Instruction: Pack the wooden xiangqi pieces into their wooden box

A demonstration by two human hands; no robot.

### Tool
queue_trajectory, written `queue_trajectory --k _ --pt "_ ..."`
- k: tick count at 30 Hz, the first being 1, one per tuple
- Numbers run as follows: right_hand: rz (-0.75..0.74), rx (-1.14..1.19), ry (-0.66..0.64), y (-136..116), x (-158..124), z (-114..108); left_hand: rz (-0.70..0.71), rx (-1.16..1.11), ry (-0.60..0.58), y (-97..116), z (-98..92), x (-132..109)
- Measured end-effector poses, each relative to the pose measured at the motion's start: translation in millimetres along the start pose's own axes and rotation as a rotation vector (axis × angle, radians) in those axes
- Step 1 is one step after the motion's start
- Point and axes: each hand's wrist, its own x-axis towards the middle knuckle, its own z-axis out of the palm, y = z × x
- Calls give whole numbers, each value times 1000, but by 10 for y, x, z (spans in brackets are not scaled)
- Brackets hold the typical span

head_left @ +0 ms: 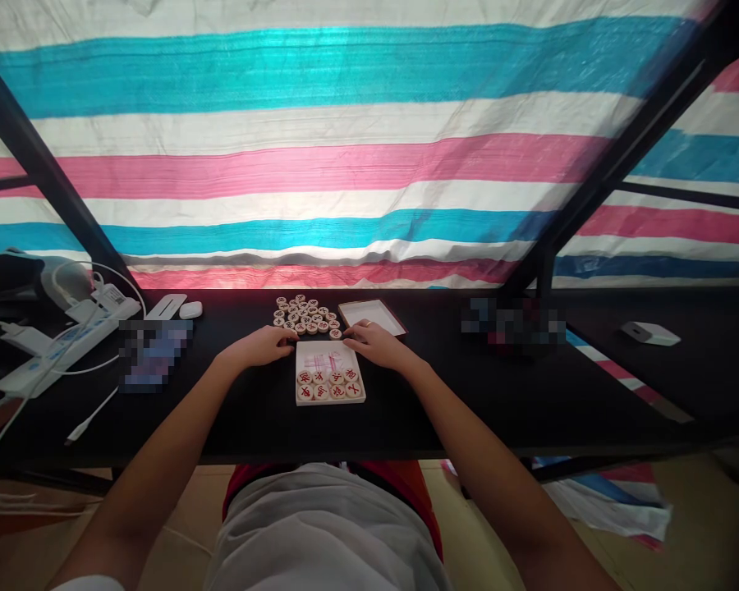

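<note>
Flanking the far end of the shallow white box (pixel 331 401), our two hands sit one at each corner, wrists low over the black surface (pixel 252 427). Our left hand (pixel 262 345) is partly curled, its fingertips beside the nearest discs of the loose pile (pixel 311 316); we cannot tell whether it has hold of one. Our right hand (pixel 377 343) is loosely bent at the box's far right corner, its fingertips near a single disc (pixel 335 334) just beyond the far rim; whether it grips anything we cannot tell either.

Inside the box, eight red-marked discs (pixel 321 392) lie in two rows of four against the near wall, leaving the far half of the floor open with its pinkish marks showing. The lid (pixel 378 315) lies behind our right hand, so room is tighter there. Between the box's near wall and the front edge of the surface we have a strip of dark top, with wider stretches outward under both forearms. Farther left are a white power strip (pixel 67 345) and a small white case (pixel 190 309); far right, a white adapter (pixel 651 332).
</note>
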Motion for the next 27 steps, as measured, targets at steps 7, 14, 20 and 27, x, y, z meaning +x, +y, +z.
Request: queue_trajectory --k 7,14,20,27 --pt "1 -14 1 -9 4 -2 32 38 95 4 -32 10" --pt "0 -6 8 3 1 10 265 -23 6 400 -36 -98" --pt "-3 -6 1 4 0 1 233 -101 -131 487 -35 -138" --pt "-15 1 8 32 8 23 137 -121 -196 402 -78 -139"
